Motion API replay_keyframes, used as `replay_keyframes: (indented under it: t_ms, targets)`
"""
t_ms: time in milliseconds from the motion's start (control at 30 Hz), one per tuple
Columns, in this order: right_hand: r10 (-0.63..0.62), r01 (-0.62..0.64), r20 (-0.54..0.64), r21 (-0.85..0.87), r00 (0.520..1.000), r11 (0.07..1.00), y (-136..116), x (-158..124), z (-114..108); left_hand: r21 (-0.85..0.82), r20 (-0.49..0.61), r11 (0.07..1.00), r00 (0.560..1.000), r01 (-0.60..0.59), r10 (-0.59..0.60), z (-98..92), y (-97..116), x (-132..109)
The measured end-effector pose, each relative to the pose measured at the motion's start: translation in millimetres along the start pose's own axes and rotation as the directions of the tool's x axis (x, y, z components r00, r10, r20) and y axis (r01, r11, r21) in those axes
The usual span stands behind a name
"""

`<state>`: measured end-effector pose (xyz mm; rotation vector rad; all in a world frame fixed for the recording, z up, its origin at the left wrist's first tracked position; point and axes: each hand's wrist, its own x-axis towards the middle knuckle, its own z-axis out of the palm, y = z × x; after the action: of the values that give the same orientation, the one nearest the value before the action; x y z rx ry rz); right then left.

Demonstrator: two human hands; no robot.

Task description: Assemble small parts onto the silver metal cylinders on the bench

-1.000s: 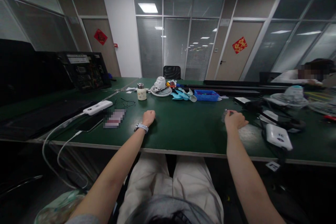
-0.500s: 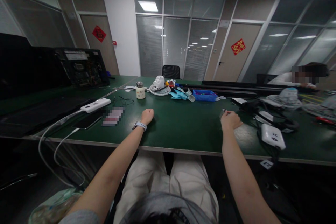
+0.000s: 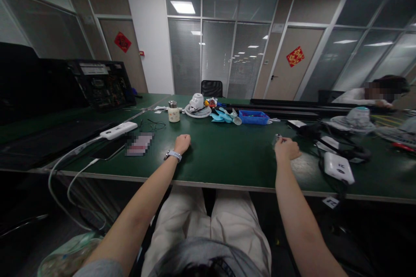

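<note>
My left hand [image 3: 182, 143] rests on the green table [image 3: 224, 156] as a closed fist, a watch [image 3: 173, 155] on its wrist. Nothing shows between its fingers. Over the right part of the table, my right hand [image 3: 288, 149] is closed, thumb and fingers pinching a small shiny object [image 3: 277, 137]. That object looks partly clear and partly dark; its kind is too small to make out. Beyond the left hand stands a cream bottle [image 3: 173, 114] with a metal lid. Right of my right hand lies a white box-like device [image 3: 338, 168] with a black cable.
At the back are a white fan head [image 3: 196, 103], light-blue fan blades [image 3: 224, 116] and a blue tray [image 3: 253, 117] with small parts. A power strip [image 3: 118, 130] and phone [image 3: 108, 147] lie left. Another person [image 3: 354, 95] leans over the table at far right.
My right hand has tilted slightly, and a little more of the small shiny object shows at its fingertips. My left hand stays in place.
</note>
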<state>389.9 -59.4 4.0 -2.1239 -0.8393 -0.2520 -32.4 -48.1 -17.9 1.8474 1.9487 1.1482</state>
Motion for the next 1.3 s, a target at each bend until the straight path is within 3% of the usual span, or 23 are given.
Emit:
replay_keyframes:
  t_ms: [100, 300, 400, 467, 567, 633, 700, 767, 833, 967, 1133, 1300]
  targets:
    - [0.016, -0.016, 0.009, 0.034, 1.0, 0.999, 3, 0, 3, -0.004, -0.002, 1.0, 1.0, 0.007, -0.007, 0.1, 0, 0]
    - [0.152, -0.191, 0.286, 0.113, 0.946, 0.975, 14, 9, 10, 0.002, 0.011, 1.0, 1.0, 0.015, -0.015, -0.2, 1, 0]
    - [0.196, -0.247, 0.289, 0.152, 0.937, 0.957, 14, 12, 10, 0.004, 0.01, 1.0, 1.0, 0.018, -0.018, -0.6, 2, 0]
    - [0.153, -0.195, 0.227, 0.178, 0.962, 0.964, 6, 7, 9, 0.004, 0.008, 1.0, 1.0, 0.017, -0.017, -0.5, 2, -1]
    - [-0.092, 0.04, 0.179, 0.275, 0.98, 0.961, -21, -17, 9, 0.001, 0.009, 1.0, 1.0, 0.016, -0.016, 0.0, 3, 0]
    - [-0.312, 0.202, 0.242, 0.393, 0.919, 0.897, -48, -45, 12, 0.002, 0.011, 1.0, 1.0, 0.012, -0.012, 0.3, 3, 0]
    - [-0.516, 0.31, 0.316, 0.519, 0.796, 0.796, -76, -78, 18, 0.003, 0.009, 1.0, 1.0, 0.01, -0.01, 0.2, 3, 0]
    - [-0.649, 0.37, 0.355, 0.598, 0.673, 0.711, -102, -110, 27, -0.002, 0.012, 1.0, 1.0, 0.006, -0.006, -0.3, 3, 0]
    - [-0.705, 0.392, 0.371, 0.632, 0.604, 0.669, -122, -136, 37, -0.023, 0.023, 1.0, 1.0, -0.006, 0.007, -1.0, 4, -2]
    - [-0.73, 0.37, 0.382, 0.673, 0.567, 0.64, -143, -163, 58, -0.162, -0.004, 0.98, 0.993, -0.12, 0.121, 0.9, 12, -5]
    - [-0.711, 0.271, 0.429, 0.715, 0.558, 0.644, -144, -167, 75, -0.296, -0.035, 0.898, 0.944, -0.324, 0.329, 15.6, 34, -9]
    - [-0.678, 0.21, 0.495, 0.702, 0.543, 0.68, -143, -167, 80, -0.357, -0.023, 0.879, 0.944, -0.316, 0.329, 28.2, 55, -2]
